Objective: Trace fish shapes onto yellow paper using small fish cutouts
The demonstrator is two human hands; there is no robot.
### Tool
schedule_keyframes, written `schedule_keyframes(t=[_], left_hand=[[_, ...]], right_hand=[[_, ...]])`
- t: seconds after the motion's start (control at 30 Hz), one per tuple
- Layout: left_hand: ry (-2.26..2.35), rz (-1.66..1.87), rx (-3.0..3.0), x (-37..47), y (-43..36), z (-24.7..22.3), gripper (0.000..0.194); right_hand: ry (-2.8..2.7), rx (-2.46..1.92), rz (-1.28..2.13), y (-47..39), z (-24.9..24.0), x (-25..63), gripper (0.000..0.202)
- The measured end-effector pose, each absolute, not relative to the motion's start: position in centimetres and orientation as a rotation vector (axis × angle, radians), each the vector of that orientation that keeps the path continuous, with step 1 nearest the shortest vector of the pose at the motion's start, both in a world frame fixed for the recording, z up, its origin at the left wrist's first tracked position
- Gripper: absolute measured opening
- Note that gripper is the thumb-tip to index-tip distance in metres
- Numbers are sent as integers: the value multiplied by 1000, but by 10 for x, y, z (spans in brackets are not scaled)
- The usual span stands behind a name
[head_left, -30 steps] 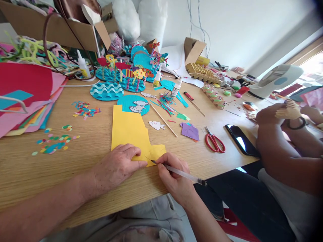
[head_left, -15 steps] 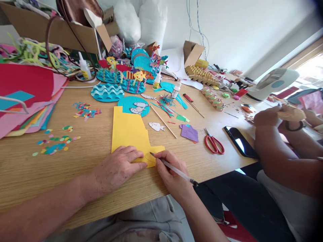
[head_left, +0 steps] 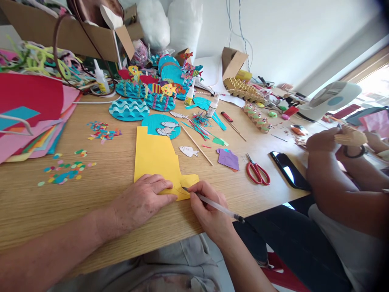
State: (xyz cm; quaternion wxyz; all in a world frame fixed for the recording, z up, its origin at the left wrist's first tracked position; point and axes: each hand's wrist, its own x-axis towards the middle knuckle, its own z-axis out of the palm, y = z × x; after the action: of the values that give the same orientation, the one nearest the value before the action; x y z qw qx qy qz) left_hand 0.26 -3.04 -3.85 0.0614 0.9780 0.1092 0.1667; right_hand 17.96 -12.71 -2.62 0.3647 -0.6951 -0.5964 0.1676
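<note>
Yellow paper with cut-out corners lies at the table's near edge. Flat on its lower part rests my left hand, fingers stretched out, pressing it against the table. My right hand grips a pen with a clear barrel, its tip touching the paper's lower right part, where thin curved lines show. Beyond the paper are a blue disc with cut-out fish on it, a white paper fish and a wooden stick.
Red-handled scissors, a phone and purple paper scraps lie to the right. A co-worker's arm reaches in there. Confetti and stacked coloured sheets are on the left. Glue bottles and blue wave crafts stand behind.
The pen tip has shifted slightly right across the yellow paper with my right hand, and more of the drawn line shows. My left hand stays in place.
</note>
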Motion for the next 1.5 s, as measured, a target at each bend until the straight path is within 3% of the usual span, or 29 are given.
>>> schedule_keyframes(t=[1.5], left_hand=[[312, 512, 2958, 3, -30, -38, 27]], right_hand=[[-1501, -1735, 496, -128, -26, 180, 10]])
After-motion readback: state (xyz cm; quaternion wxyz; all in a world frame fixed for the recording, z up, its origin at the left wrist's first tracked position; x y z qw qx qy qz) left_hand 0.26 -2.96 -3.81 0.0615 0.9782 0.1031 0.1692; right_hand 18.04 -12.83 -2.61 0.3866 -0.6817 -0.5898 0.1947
